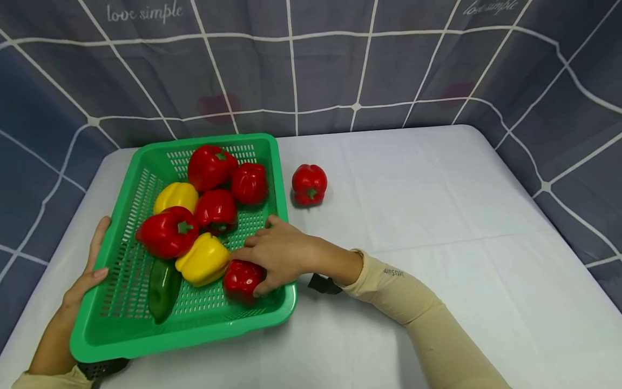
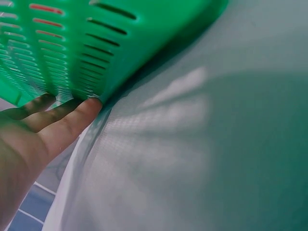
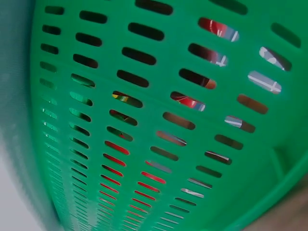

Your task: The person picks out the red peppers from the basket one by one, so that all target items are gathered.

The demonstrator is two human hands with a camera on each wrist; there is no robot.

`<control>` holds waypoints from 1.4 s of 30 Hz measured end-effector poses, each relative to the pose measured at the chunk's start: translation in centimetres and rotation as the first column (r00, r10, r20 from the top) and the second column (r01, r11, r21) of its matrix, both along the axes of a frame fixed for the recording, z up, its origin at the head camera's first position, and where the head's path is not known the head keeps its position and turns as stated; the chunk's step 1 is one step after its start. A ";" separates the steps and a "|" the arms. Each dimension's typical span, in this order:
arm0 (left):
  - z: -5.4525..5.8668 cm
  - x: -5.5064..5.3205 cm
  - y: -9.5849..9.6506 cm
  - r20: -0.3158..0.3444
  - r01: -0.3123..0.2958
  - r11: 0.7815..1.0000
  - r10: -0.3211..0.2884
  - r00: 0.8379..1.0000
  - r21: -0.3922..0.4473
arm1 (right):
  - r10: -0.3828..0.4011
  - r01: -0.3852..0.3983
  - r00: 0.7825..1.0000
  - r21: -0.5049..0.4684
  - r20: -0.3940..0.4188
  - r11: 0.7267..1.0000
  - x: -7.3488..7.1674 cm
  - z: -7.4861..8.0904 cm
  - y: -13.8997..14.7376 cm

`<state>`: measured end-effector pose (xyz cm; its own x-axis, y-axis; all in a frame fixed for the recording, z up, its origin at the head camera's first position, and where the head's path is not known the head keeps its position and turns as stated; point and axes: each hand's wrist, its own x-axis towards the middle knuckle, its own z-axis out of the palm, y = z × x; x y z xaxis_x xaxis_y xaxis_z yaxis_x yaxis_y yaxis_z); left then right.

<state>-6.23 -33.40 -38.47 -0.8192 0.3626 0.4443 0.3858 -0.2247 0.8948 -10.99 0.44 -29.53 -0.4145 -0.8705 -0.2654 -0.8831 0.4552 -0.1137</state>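
A green plastic basket (image 1: pixel 182 337) with slotted walls holds several red bell peppers, two yellow bell peppers (image 1: pixel 203 260) and a long dark green vegetable (image 1: pixel 163 289). My left hand (image 1: pixel 80 286) grips the basket's left side, thumb on the rim. In the left wrist view its fingers (image 2: pixel 72 122) touch the outer wall low down. Inside the front right corner, my right hand (image 1: pixel 279 254) holds a red bell pepper (image 1: pixel 241 281) from above, fingers and thumb round it. The right wrist view shows mostly the basket's slotted outer wall (image 3: pixel 101 106); the hand's grip is hidden there.
Another red bell pepper (image 1: pixel 309 185) lies on the white tablecloth (image 1: pixel 437 216), just right of the basket. A grey checked curtain (image 1: pixel 325 70) with white lines hangs behind the table and along both sides.
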 end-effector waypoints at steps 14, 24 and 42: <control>-0.2 0.6 0.0 0.065 0.001 1.000 -0.003 0.998 0.029 | 0.024 -0.022 1.000 -0.130 0.013 0.991 0.0 0.2 0.8; 0.3 0.6 0.2 0.115 -0.017 1.000 0.016 0.993 0.007 | 0.001 -0.012 0.999 -0.318 -0.035 0.948 -0.4 1.6 2.1; 0.0 0.2 0.2 0.010 0.001 1.000 -0.001 1.000 0.008 | -0.218 0.094 0.974 -0.774 -0.058 0.626 -3.6 3.3 8.0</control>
